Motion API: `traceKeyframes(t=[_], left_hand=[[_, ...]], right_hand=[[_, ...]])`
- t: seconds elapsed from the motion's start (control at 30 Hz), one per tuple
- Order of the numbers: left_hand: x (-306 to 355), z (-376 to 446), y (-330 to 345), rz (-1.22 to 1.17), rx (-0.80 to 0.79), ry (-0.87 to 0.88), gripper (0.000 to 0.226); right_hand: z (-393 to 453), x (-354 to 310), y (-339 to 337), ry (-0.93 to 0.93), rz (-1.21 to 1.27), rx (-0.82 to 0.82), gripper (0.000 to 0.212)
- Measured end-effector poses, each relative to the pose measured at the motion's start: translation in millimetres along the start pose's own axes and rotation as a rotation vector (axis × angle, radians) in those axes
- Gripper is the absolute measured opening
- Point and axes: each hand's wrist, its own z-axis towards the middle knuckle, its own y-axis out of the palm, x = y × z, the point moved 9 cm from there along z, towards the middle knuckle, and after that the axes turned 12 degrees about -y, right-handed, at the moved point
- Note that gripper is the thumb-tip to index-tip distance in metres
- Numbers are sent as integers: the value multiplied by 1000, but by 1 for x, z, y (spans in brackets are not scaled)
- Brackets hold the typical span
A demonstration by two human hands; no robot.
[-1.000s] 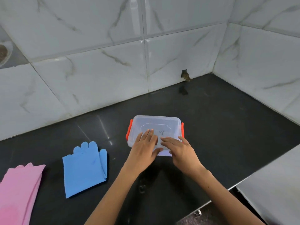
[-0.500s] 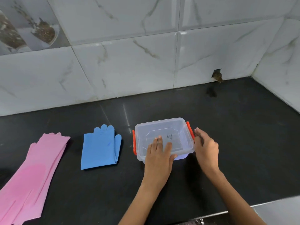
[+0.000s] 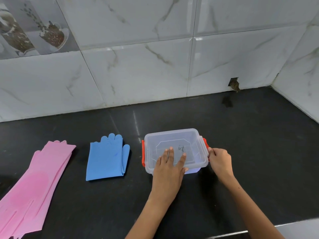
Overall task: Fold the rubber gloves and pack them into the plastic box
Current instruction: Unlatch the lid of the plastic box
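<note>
Dark surface (image 3: 259, 152) under marble tiles: opening the lidded plastic box (image 3: 174, 149).
Left hand (image 3: 170, 167) presses flat on the lid; right hand (image 3: 219, 158) pinches the right orange clasp (image 3: 205, 142), likely unlatching next. Blue gloves (image 3: 107, 158) look folded; pink gloves (image 3: 32, 187) lie flat, cut off at the frame edge.

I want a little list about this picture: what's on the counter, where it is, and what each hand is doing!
box: clear plastic box, lid on, orange clips at both ends
left hand: left hand lies flat on the lid
right hand: right hand grips the box's right clip
blue gloves: blue gloves lie left of the box
pink gloves: pink gloves lie unfolded, far left
counter: black counter
</note>
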Motion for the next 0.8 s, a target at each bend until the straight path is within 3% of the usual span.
traceKeyframes(t=[0.07, 0.13, 0.2, 0.27, 0.4, 0.5, 0.53, 0.6, 0.7, 0.8], left_hand=[[2, -1, -1, 22, -10, 19, 57], [3, 0, -7, -15, 8, 22, 56], [-4, 2, -6, -105, -15, 9, 50], [-22, 7, -6, -279, -39, -43, 45], [-83, 15, -32, -542, 153, -326, 36], [-119, 17, -18, -770, 59, -568, 43], [-123, 17, -13, -850, 20, -609, 36], [-124, 16, -9, -964, -16, -617, 7], [-126, 15, -10, -1027, 21, -603, 20], [-129, 9, -9, -1054, 46, -615, 22]], right_hand=[[-6, -16, 2, -108, -58, -14, 35], [-16, -47, 3, -356, -191, -3, 21], [-28, -69, 19, -573, -411, -83, 38], [-38, -78, 37, -677, -592, -168, 49], [-42, -74, 50, -703, -808, -250, 54], [-40, -69, 52, -688, -854, -283, 55], [-41, -69, 53, -683, -859, -281, 54], [-42, -70, 52, -682, -854, -264, 53], [-44, -71, 51, -681, -829, -255, 54], [-54, -72, 49, -708, -815, -249, 71]])
